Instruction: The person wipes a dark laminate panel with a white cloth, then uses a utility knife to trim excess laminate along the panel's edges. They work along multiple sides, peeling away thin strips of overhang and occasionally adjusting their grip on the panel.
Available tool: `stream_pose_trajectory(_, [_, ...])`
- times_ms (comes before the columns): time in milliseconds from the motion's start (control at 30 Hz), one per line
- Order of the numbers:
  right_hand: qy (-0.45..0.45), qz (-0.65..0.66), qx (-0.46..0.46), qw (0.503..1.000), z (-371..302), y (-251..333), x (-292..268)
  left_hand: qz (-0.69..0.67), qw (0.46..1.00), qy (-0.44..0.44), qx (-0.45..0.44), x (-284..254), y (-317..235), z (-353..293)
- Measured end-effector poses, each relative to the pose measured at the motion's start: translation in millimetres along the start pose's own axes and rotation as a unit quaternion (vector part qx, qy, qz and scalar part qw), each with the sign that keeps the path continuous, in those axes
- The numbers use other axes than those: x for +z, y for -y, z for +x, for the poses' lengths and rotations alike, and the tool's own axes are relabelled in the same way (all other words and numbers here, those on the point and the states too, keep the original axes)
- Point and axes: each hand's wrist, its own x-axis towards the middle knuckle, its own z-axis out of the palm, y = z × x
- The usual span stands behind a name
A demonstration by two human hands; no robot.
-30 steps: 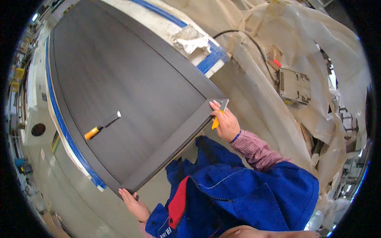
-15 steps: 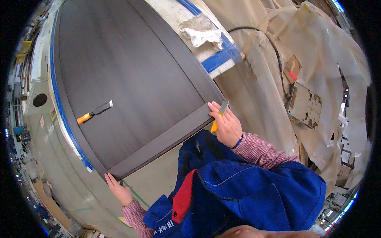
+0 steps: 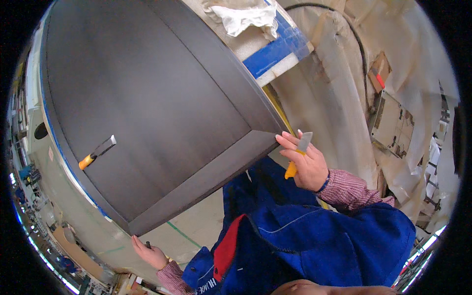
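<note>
A large dark panel-like door (image 3: pixel 162 98) with a raised border lies before me, its near edge toward my body. At its near right corner, the fingertips of my right hand (image 3: pixel 310 167) touch the edge. That hand also grips a scraper (image 3: pixel 305 142) with a flat grey blade and a yellow handle, blade pointing up and away. My left hand (image 3: pixel 151 255) is at the near left corner, fingers stretched to its edge. A small dark object (image 3: pixel 148 244) shows at its thumb side, its kind unclear. On the panel's left lies a yellow-handled tool (image 3: pixel 88 161) with a dark shaft and pale tip.
Under the panel is a white support with blue tape (image 3: pixel 270 59); a crumpled white cloth (image 3: pixel 248 18) lies on it. Cloudy plastic sheeting (image 3: pixel 334 88) covers the right side, with a black hose (image 3: pixel 361 44) and a flat metal box (image 3: pixel 392 123).
The panel's near corners have shifted lower in view, and both hands have moved with them, the right one also further right. The right hand still holds the scraper. My view has shifted somewhat.
</note>
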Motion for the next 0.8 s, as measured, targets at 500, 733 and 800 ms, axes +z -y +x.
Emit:
stream_pose_trajectory(500, [0.013,0.092,-0.034,0.995,11,-20,0,0.087,0.995,-0.032,-0.042,12,8,11])
stream_pose_trajectory(733, [-0.003,0.138,-0.013,0.99,24,-14,15,0.114,0.992,-0.025,-0.049,12,1,13])
stream_pose_trajectory(800, [-0.011,0.133,-0.009,0.991,26,-12,17,0.127,0.99,-0.025,-0.047,12,2,14])
